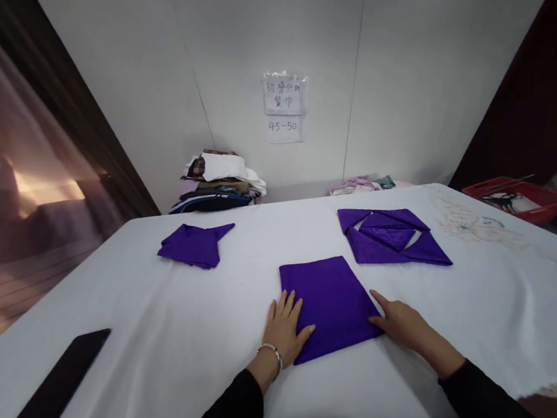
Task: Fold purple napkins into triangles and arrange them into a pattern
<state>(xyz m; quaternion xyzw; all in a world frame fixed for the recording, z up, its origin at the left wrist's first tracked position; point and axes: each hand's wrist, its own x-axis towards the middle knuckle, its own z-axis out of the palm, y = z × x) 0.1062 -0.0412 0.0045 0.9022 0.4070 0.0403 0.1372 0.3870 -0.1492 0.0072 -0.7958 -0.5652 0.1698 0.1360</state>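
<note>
A purple napkin point(330, 309), folded into a flat square, lies on the white-covered table in front of me. My left hand point(285, 334), with a bangle at its wrist, rests flat on the napkin's left edge, fingers spread. At the right corner is my right hand point(401, 325); its thumb touches the cloth and its forefinger is stretched out apart from the thumb. Behind, to the right, lies another purple napkin point(390, 238) with folded flaps and gaps showing white. A third purple piece point(194, 245), folded to a shape with a pointed tip, sits at the left.
The white tablecloth point(223, 337) has an embroidered pattern at the right. A dark flat object point(63, 376) lies front left. Folded clothes point(221, 182) are stacked behind the table, with more cloth point(359, 186) farther right. A red basket point(542, 213) stands far right. Paper signs point(285, 99) hang on the wall.
</note>
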